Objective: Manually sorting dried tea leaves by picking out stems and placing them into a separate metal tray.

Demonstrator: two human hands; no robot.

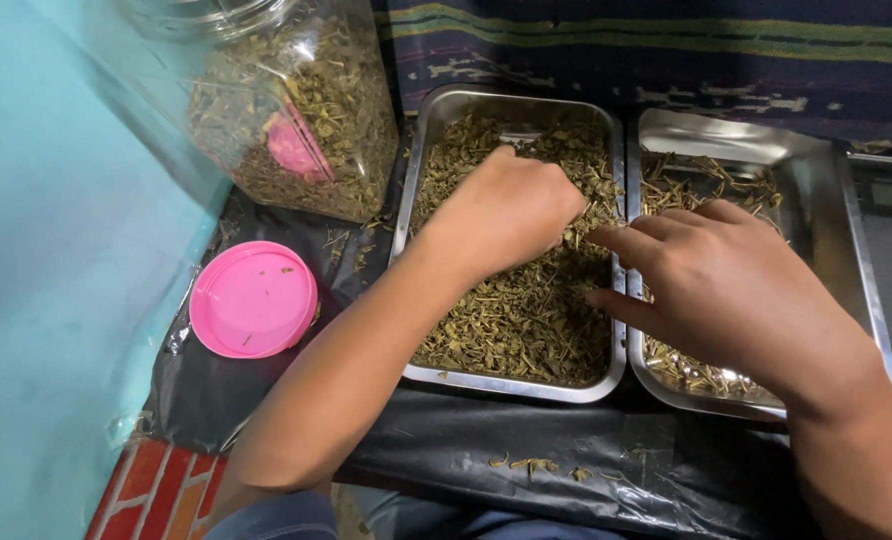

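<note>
Left hand [506, 210]: centre of frame, fingers curled down and bunched into the dried herbs [526, 310]. Closed around a pinch of them, as far as I can tell; the fingertips are buried.

Right hand [726, 285]: right of centre, open, fingers spread and pointing left. It reaches across the shared rims, fingertips over the right edge of the left tray [418, 180]; palm above the right tray [816, 180]. Holds nothing visible.

The hands are near each other, not touching.

Key relation: the herbs lie directly under the left hand and just left of the right fingertips. The left hand is the nearer one. The left tray's long axis runs top to bottom of the frame; the herb layer is thick there and thin in the right tray.

Outward: clear jar [296, 110] of the same herbs, upper left, tilted. Pink lid [253, 298] lower left, on black sheet [526, 440]. Stray bits at lower centre.
</note>
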